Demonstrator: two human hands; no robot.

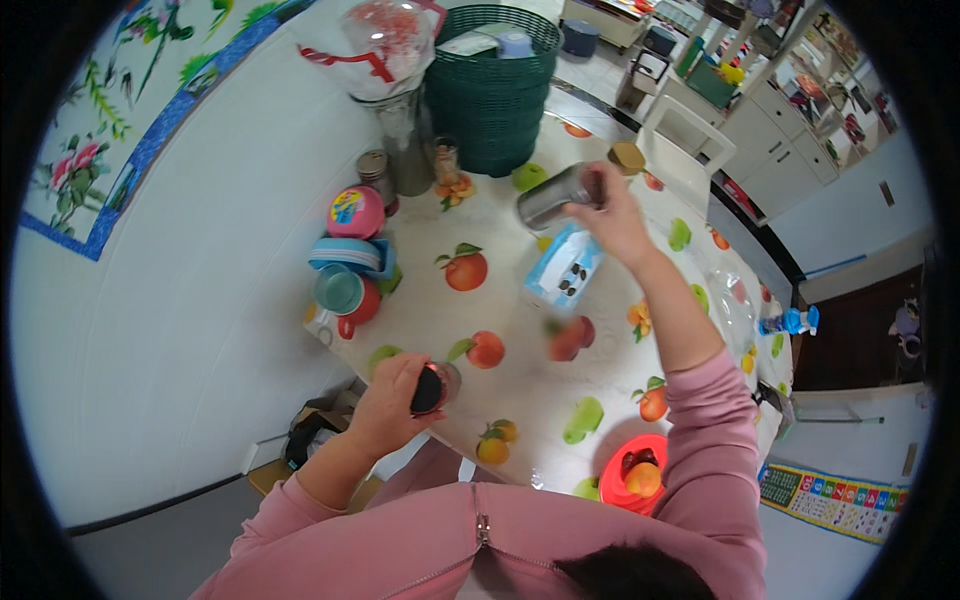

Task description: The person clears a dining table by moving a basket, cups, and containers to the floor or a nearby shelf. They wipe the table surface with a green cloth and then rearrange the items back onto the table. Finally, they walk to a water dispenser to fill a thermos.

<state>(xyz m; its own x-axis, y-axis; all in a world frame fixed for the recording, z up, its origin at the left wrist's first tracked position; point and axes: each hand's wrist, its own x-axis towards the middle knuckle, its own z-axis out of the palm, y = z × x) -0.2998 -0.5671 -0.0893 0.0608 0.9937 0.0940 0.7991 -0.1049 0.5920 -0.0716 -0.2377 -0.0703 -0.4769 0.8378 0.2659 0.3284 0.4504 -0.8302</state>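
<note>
My left hand [394,397] grips a small clear jar with a black lid [427,390] at the table's near left edge. Farther out, my right hand [619,217] is closed around one end of a dark grey metal tumbler [551,199], which lies tilted on its side in the grip; whether it touches the table I cannot tell. Just below the tumbler lies a blue and white soft pack of tissues or wipes [566,270]. The table wears a fruit-printed cover [517,405].
By the wall stand a red mug [367,304], a greenish glass [339,289], a blue container [349,255], a pink round tub [355,212] and a lidded jar [373,169]. Behind are a tall glass vase [405,142] and green baskets [487,105]. A red fruit bowl [615,472] sits near my right arm.
</note>
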